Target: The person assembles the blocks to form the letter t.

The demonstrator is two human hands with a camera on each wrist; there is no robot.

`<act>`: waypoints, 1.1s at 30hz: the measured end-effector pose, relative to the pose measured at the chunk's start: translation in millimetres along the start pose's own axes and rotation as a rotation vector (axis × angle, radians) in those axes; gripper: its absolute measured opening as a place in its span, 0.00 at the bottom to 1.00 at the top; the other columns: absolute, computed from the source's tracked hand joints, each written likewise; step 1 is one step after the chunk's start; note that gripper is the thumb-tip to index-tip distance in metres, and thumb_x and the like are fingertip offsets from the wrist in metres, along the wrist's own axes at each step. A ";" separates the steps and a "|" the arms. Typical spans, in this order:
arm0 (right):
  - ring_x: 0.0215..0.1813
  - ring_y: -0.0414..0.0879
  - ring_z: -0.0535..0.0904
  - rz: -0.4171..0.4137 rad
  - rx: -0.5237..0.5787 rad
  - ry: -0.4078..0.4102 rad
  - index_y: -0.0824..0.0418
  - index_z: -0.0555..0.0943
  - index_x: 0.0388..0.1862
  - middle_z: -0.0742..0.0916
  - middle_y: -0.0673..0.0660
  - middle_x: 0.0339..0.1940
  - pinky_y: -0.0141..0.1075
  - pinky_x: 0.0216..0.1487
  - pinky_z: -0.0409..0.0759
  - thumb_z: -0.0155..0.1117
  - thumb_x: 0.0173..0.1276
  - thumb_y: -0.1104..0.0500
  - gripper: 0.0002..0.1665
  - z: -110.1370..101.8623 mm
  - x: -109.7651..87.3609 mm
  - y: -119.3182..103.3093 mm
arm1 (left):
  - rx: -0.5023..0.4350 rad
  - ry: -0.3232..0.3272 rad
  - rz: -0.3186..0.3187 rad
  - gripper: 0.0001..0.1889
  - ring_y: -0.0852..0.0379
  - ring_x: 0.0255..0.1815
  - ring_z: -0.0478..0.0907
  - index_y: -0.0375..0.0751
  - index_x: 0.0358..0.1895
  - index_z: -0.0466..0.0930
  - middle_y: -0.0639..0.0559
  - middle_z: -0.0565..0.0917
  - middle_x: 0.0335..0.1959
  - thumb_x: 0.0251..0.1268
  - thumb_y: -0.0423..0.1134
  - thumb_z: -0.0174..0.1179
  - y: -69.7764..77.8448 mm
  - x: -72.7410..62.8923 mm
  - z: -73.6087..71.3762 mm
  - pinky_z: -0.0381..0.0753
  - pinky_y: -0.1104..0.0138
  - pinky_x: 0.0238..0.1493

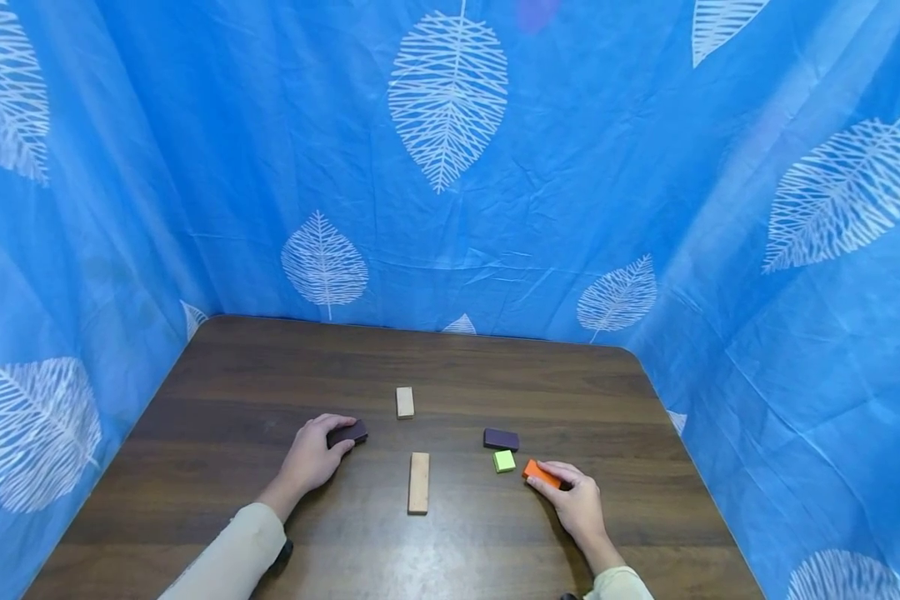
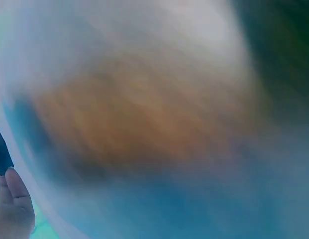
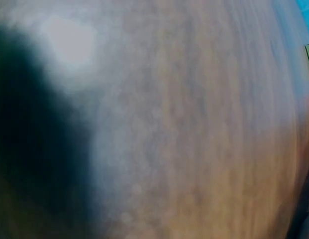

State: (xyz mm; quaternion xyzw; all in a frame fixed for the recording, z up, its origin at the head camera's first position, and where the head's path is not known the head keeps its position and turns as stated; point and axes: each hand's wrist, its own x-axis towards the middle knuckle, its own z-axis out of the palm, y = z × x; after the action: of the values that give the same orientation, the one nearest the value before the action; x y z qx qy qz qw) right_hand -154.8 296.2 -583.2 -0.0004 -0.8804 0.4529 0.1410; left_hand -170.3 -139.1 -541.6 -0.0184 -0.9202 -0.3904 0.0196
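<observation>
At the left of the table in the head view, my left hand holds a dark purple block between thumb and fingers. The left wrist view catches part of that hand and the dark block at its left edge; the rest there is blurred. On the right, my right hand pinches an orange block by its sides. Just beyond that block lies a small lime green block, close to a second dark purple block. Mostly blurred table fills the right wrist view.
Between the hands, a long pale wooden block lies lengthwise on the brown table. A shorter pale wooden block is farther back. Blue curtains with white leaf prints hang around the table's back and sides.
</observation>
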 end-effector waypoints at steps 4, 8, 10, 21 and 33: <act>0.48 0.47 0.84 0.005 -0.013 0.009 0.59 0.92 0.40 0.90 0.52 0.40 0.20 0.49 0.71 0.85 0.48 0.61 0.17 -3.1 -0.2 0.6 | -0.017 -0.002 0.030 0.17 0.35 0.62 0.72 0.39 0.56 0.84 0.41 0.81 0.58 0.65 0.31 0.68 12.5 3.3 9.2 0.66 0.41 0.62; 0.47 0.48 0.85 -0.012 -0.032 0.000 0.59 0.92 0.40 0.90 0.53 0.40 0.22 0.49 0.72 0.85 0.49 0.60 0.17 -5.0 -0.4 1.0 | -0.021 0.003 0.041 0.16 0.37 0.62 0.73 0.41 0.55 0.84 0.43 0.81 0.58 0.64 0.30 0.68 21.7 5.6 21.4 0.68 0.42 0.62; 0.47 0.49 0.85 -0.019 -0.031 0.008 0.60 0.92 0.40 0.90 0.53 0.40 0.22 0.49 0.72 0.85 0.49 0.60 0.17 -5.9 -0.8 0.9 | -0.028 -0.003 0.054 0.16 0.39 0.62 0.73 0.42 0.55 0.84 0.44 0.81 0.57 0.64 0.30 0.68 25.8 7.5 29.5 0.68 0.44 0.62; 0.48 0.52 0.85 -0.023 -0.013 0.000 0.60 0.91 0.40 0.90 0.54 0.40 0.22 0.50 0.72 0.84 0.50 0.59 0.17 -8.8 -0.8 1.8 | -0.016 -0.056 0.121 0.15 0.43 0.59 0.74 0.41 0.53 0.85 0.47 0.83 0.55 0.64 0.28 0.67 46.1 10.8 61.0 0.71 0.48 0.61; 0.48 0.50 0.84 0.001 0.037 -0.029 0.61 0.91 0.41 0.90 0.54 0.42 0.24 0.49 0.74 0.84 0.51 0.59 0.17 -7.5 -1.8 0.7 | 0.033 -0.074 0.167 0.14 0.42 0.58 0.75 0.41 0.52 0.85 0.47 0.84 0.54 0.63 0.27 0.67 55.8 1.6 67.0 0.68 0.46 0.58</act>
State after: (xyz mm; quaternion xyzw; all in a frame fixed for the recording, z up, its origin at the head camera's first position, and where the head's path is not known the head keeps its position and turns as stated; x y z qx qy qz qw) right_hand -151.2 302.4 -580.1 0.0082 -0.8738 0.4692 0.1279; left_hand -170.6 -52.1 -548.0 -0.1093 -0.9219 -0.3713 0.0182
